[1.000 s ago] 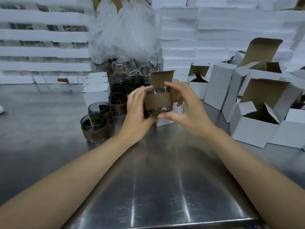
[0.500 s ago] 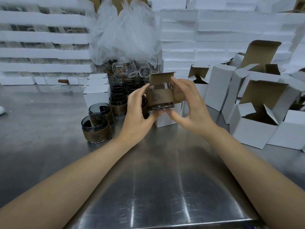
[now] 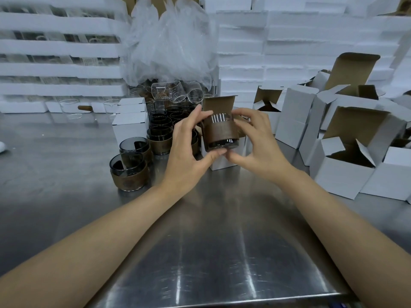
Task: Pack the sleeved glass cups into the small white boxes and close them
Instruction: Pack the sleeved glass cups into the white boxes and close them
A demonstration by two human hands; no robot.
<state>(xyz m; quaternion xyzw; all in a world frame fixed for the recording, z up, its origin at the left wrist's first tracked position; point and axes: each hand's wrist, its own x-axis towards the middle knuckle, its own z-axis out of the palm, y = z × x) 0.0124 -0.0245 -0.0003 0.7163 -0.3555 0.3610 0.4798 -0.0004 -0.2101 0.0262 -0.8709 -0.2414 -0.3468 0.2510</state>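
Above the steel desk [image 3: 211, 252], the left hand [image 3: 184, 156] and right hand [image 3: 258, 147] grip a sleeved cup [image 3: 221, 135] before the open white box [image 3: 219, 162]; lowering it squarely should clear the flaps.

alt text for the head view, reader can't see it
The left hand and right hand hold a brown-sleeved glass cup in front of an open small white box on a steel table. More sleeved cups stand left of it; open white boxes crowd the right.
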